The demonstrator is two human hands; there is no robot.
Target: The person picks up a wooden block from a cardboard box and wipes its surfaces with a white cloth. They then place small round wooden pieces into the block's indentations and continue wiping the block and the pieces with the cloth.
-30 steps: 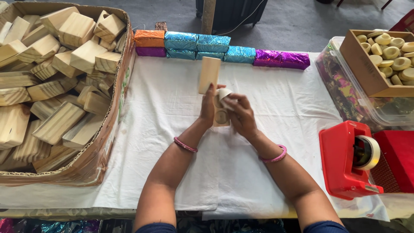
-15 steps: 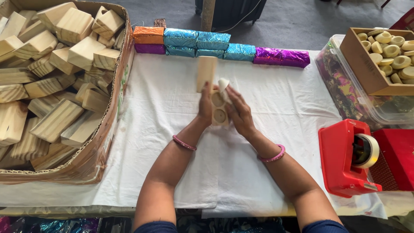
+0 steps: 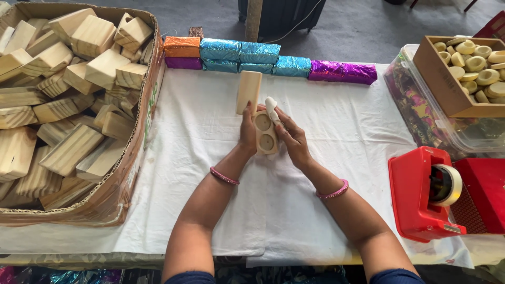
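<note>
Since half a second ago little has been altered: the small white piece (image 3: 271, 109), pinched in the right hand (image 3: 292, 138), has been kept at the upper edge of the wooden block with two round hollows (image 3: 265, 132), and the plain wooden lid (image 3: 249, 92) is seen tilted very slightly further left. The hollowed block is gripped by the left hand (image 3: 248, 131) along its left side and is steadied by the right hand on its right side, above the white cloth (image 3: 210, 158). The lid is held upright by the left thumb, just above the block. To the right, a red tape dispenser (image 3: 423, 194) is set near the table edge. To the left, a cardboard box of wooden blocks (image 3: 68, 105) is placed. Further back, a row of foil-wrapped parcels (image 3: 268, 59) is laid, and a box of pale rings (image 3: 463, 68) is set over a clear tub (image 3: 421, 100).
</note>
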